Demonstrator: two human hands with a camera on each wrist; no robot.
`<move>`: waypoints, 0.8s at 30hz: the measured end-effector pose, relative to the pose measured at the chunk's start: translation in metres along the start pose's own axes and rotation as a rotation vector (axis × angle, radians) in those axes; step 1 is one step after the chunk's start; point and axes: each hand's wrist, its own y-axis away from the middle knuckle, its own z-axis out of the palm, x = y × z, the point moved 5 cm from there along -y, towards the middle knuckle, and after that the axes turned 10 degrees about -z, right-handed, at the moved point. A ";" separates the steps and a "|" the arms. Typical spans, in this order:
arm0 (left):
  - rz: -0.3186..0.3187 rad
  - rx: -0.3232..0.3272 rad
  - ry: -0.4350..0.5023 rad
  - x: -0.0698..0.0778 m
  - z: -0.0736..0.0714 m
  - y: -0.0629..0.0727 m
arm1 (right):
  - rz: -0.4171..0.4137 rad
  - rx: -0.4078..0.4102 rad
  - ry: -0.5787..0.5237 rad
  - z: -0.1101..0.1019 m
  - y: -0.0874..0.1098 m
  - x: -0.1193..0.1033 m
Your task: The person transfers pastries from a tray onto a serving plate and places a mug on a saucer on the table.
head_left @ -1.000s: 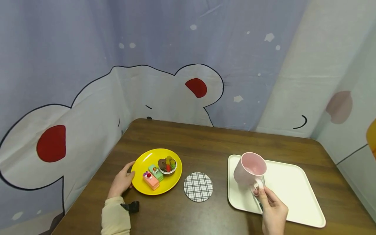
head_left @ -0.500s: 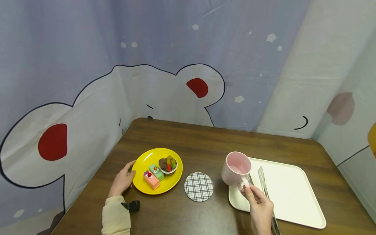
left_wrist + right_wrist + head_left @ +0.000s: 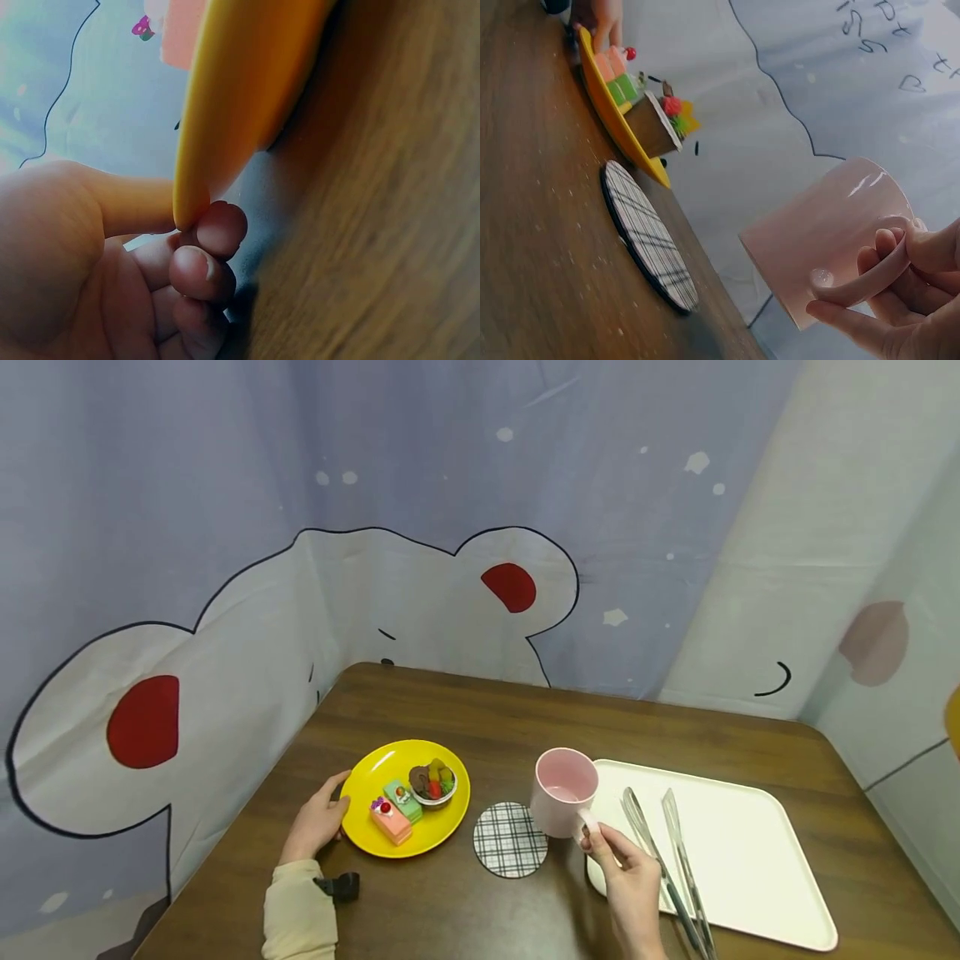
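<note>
Two hands busy: my right hand [image 3: 628, 883] has its grip clamped on the handle of the pink mug [image 3: 562, 791], fingers hooked through the loop, mug up off the table [image 3: 487, 718] and tilted a bit in the right wrist view, hanging just right of the plaid coaster [image 3: 510, 839] and at the left rim of the white tray [image 3: 757, 852]. My left hand [image 3: 317, 825] has its grip pinched on the near-left rim of the yellow plate [image 3: 442, 827], thumb on top, fingers curled under. Risks, as I judge them: the handle grip is thin, so the mug could swing or rotate on my fingers and land half off the coaster and rock; coming in low it could catch the coaster edge and push it toward the plate, which sits near. Plate holds small cakes [image 3: 396, 810] and a cup of sweets [image 3: 431, 781]; any lift of that rim could slide them. Tongs [image 3: 667, 860] lie on the tray just beside my right wrist, easy to knock with the forearm. Open room: bare wood behind the coaster and along the near edge; cloth walls close on the left and the back.
</note>
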 end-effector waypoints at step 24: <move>-0.032 0.005 0.021 -0.001 0.000 0.002 | -0.025 -0.146 0.047 0.038 0.006 0.005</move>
